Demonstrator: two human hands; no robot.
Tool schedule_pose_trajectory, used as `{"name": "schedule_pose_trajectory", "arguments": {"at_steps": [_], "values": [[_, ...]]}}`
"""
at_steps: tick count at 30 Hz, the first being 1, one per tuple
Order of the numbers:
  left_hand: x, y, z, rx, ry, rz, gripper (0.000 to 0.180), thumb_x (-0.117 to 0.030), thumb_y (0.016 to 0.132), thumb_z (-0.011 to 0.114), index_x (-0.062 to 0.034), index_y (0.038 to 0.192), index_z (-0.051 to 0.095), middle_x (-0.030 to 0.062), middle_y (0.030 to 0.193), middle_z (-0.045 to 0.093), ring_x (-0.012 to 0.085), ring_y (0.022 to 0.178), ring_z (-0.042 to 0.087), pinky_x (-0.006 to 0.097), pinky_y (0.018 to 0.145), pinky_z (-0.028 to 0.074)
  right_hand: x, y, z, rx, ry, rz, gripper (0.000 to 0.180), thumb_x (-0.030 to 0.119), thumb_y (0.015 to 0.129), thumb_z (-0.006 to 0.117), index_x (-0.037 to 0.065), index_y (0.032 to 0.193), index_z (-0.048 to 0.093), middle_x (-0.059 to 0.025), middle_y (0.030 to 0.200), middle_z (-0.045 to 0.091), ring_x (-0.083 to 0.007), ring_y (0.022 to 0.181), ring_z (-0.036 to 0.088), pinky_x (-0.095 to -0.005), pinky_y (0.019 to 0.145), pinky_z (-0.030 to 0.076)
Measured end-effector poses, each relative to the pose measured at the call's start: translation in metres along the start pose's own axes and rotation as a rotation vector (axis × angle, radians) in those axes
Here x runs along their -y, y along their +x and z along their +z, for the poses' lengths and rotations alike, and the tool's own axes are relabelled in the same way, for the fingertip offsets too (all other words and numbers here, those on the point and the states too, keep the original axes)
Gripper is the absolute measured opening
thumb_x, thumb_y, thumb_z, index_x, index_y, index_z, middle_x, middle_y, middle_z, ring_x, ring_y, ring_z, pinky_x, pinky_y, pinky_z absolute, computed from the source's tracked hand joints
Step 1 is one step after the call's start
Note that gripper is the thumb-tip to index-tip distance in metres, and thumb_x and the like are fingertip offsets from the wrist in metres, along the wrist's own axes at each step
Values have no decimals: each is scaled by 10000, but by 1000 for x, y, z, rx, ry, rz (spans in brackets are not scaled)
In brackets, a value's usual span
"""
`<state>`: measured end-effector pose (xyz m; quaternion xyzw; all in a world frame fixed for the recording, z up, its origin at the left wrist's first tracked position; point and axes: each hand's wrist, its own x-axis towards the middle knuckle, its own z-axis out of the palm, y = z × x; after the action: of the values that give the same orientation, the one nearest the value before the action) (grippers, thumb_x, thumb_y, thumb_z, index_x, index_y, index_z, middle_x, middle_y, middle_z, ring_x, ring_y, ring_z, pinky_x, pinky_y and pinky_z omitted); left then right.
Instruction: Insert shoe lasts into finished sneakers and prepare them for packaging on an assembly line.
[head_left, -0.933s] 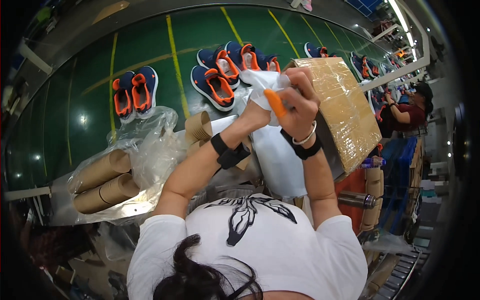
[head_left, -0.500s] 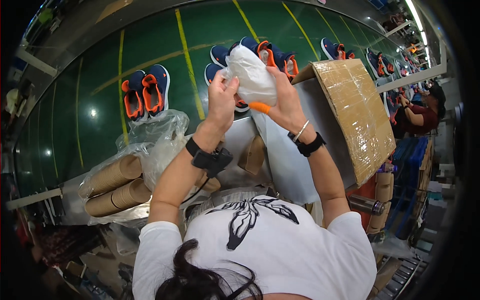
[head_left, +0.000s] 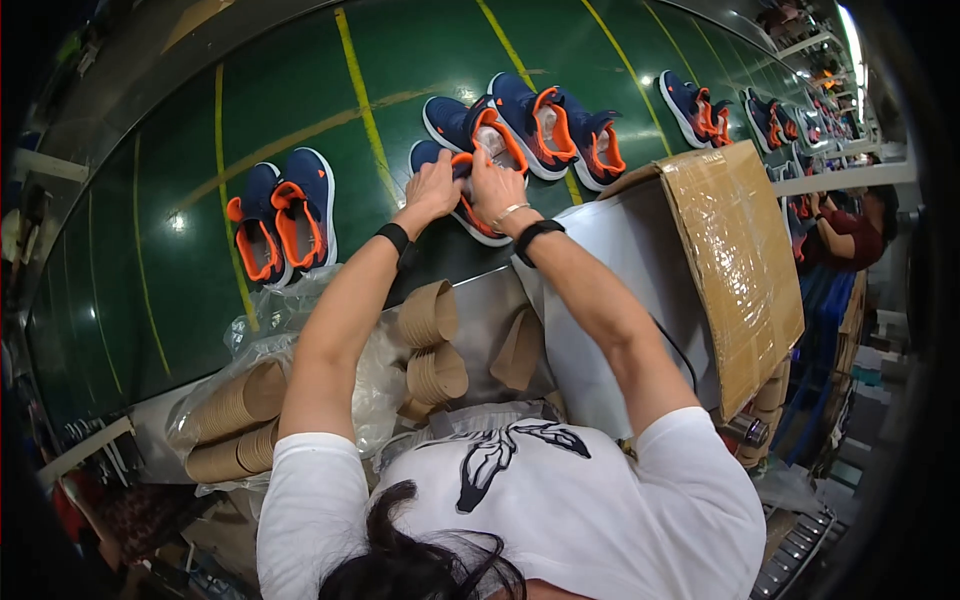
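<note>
My left hand (head_left: 433,188) is closed at the collar of a navy sneaker with orange lining (head_left: 478,226), on the green conveyor belt. Beside it my right hand (head_left: 495,190) reaches down at the same shoe's opening, its fingertips mostly hidden. Just beyond lies the mate of that sneaker (head_left: 446,116), with pale stuffing showing in its opening. The wad of white paper that was in my hands is out of sight. To the right another pair of the same sneakers (head_left: 530,110) rests on the belt, with pale filling inside.
A pair of sneakers (head_left: 315,190) stands to the left. Nearer me are stacked brown cardboard inserts (head_left: 428,315) and more in a plastic bag (head_left: 240,395). An opened cardboard box (head_left: 735,270) with white sheets (head_left: 640,270) is at right. A co-worker (head_left: 855,230) sits farther right.
Both hands have moved from holding the white paper wad above the belt down to the sneaker. The wad is no longer visible. Other sneakers have shifted slightly in view.
</note>
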<state>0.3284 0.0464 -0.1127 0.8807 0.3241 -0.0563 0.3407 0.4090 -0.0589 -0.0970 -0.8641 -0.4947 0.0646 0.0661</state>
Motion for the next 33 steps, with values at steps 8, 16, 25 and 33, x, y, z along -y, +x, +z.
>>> {"name": "schedule_pose_trajectory", "arguments": {"at_steps": [8, 16, 25, 33], "values": [[63, 17, -28, -231, -8, 222, 363, -131, 782, 626, -44, 1091, 458, 249, 815, 621, 449, 822, 597, 506, 718, 482, 20, -8, -17, 47, 397, -310, 491, 72, 588, 774, -39, 925, 434, -218, 952, 426, -383, 922, 478, -438, 794, 432], [67, 22, -19, -236, -172, 314, 340, -131, 779, 640, -65, 1071, 478, 259, 813, 613, 430, 830, 594, 506, 710, 469, 32, -20, 9, 171, 149, -450, 569, 219, 563, 794, -99, 960, 540, -220, 1044, 481, -363, 1015, 475, -383, 895, 436], [65, 21, -6, -312, -342, 366, 257, -118, 758, 610, -47, 987, 518, 185, 749, 602, 411, 756, 593, 455, 662, 476, 21, 25, 20, 447, 515, -329, 210, 184, 673, 719, 14, 725, 607, -147, 792, 640, -300, 741, 623, -356, 640, 493], [40, 0, -2, -429, -82, 280, 548, -226, 597, 753, -43, 1046, 498, 110, 1052, 475, 317, 1022, 466, 435, 784, 482, -66, 33, 13, 179, 412, -117, 506, 0, 674, 539, -49, 1177, 537, -247, 1163, 558, -383, 1115, 527, -376, 951, 430]]}}
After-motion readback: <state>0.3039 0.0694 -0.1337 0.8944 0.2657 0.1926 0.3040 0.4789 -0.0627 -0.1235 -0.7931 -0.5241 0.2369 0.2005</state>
